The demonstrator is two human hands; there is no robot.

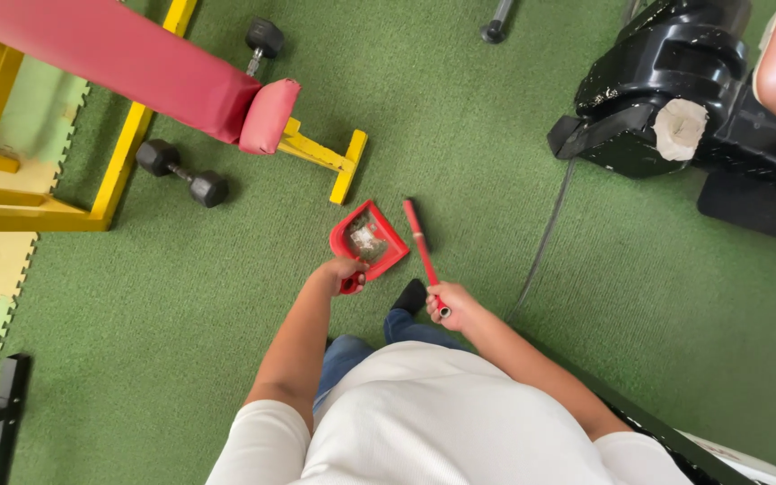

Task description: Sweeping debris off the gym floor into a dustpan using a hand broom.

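My left hand (pixel 341 272) grips the handle of a red dustpan (pixel 372 240) that holds a small heap of grey dust and scraps. It hovers over green turf flooring (pixel 460 135). My right hand (pixel 451 305) is closed around the top end of a red broom handle (pixel 421 244), which slants away from me just right of the dustpan. The broom's brush end is not visible. Below the hands I see my jeans leg and a black shoe (pixel 409 295).
A red padded bench (pixel 136 67) on a yellow frame (pixel 325 157) stands at upper left. Two black dumbbells (pixel 181 172) (pixel 262 40) lie near it. A black exercise machine (pixel 675 90) sits upper right, with a cable (pixel 545 238) running across the turf. Foam mats line the left edge.
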